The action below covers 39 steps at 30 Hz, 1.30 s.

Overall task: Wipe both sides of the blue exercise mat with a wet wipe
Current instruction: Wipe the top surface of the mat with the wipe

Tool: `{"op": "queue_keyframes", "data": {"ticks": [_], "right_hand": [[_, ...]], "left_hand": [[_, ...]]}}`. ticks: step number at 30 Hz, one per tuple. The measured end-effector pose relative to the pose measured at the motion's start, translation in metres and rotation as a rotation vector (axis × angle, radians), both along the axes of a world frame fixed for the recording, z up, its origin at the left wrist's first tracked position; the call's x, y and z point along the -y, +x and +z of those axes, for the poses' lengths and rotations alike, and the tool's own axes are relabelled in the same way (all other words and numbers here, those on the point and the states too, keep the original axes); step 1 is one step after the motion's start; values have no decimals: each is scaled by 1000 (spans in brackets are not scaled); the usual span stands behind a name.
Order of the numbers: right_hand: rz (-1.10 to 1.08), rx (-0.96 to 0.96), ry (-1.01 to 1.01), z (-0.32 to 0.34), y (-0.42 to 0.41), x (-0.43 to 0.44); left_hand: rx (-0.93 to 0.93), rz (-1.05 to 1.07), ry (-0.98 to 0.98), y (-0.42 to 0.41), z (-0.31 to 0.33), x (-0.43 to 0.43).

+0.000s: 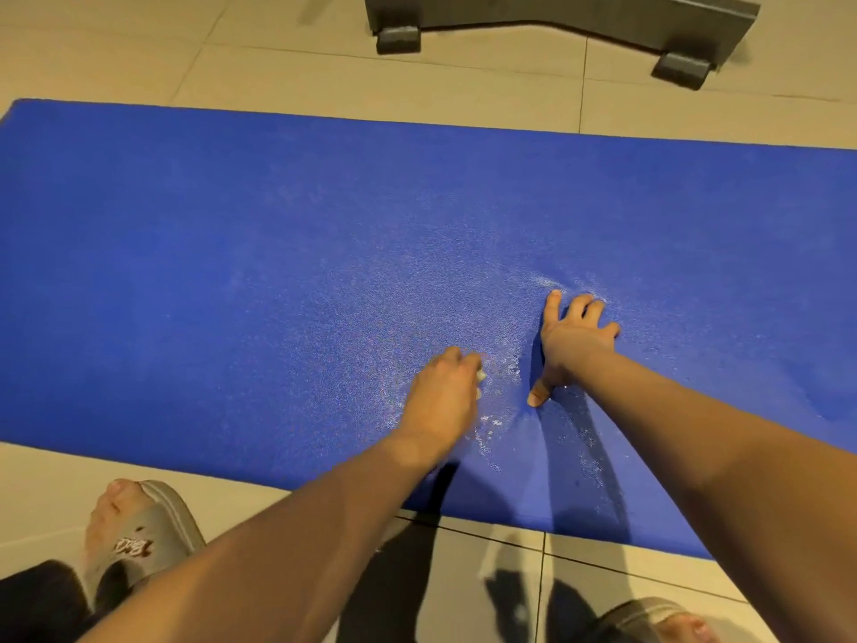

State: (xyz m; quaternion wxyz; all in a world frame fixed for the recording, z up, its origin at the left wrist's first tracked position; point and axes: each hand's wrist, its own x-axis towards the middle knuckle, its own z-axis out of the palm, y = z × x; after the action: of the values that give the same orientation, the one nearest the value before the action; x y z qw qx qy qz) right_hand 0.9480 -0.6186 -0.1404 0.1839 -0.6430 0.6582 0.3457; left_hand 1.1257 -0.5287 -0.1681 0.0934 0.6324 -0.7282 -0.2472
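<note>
The blue exercise mat (232, 234) lies flat across the tiled floor, filling the middle of the view. A patch around the hands glistens wet. My left hand (443, 392) presses down on the mat near its front edge, closed on a small white wet wipe (481, 375) that peeks out beside the fingers. My right hand (572, 338) rests flat on the mat just to the right, fingers spread and thumb pointing back, holding nothing. A shallow crease in the mat runs between the two hands.
A grey metal base with two feet (556, 20) stands on the beige tiles beyond the mat's far edge. My feet in grey slippers (139, 536) stand on the floor in front of the mat, one at bottom left, one at bottom right.
</note>
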Motion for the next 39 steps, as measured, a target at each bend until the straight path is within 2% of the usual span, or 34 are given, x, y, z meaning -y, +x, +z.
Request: {"op": "queue_keyframes", "data": {"ticks": [2, 7, 12, 15, 20, 25, 27, 33, 37, 39], "right_hand": [[2, 4, -2, 0, 0, -1], [-6, 6, -8, 2, 1, -1], [-5, 6, 0, 1, 2, 0], [-7, 10, -1, 1, 1, 0], [-21, 7, -5, -1, 3, 1], [-15, 16, 4, 2, 1, 1], [-12, 17, 5, 3, 1, 0], [-15, 54, -17, 5, -1, -6], [-32, 125, -74, 10, -9, -32], [-80, 130, -64, 12, -11, -49]], "left_hand": [[26, 35, -22, 30, 1, 2], [58, 290, -43, 110, 3, -4], [-22, 452, -33, 95, -1, -7], [-81, 394, -26, 46, -1, -12], [-96, 156, 46, -30, -6, -25], [-29, -25, -12, 0, -9, -21], [14, -4, -41, 33, -7, -19], [137, 258, -53, 119, 1, -25], [37, 416, -7, 109, 4, -28], [-37, 416, 25, 84, 6, -32]]}}
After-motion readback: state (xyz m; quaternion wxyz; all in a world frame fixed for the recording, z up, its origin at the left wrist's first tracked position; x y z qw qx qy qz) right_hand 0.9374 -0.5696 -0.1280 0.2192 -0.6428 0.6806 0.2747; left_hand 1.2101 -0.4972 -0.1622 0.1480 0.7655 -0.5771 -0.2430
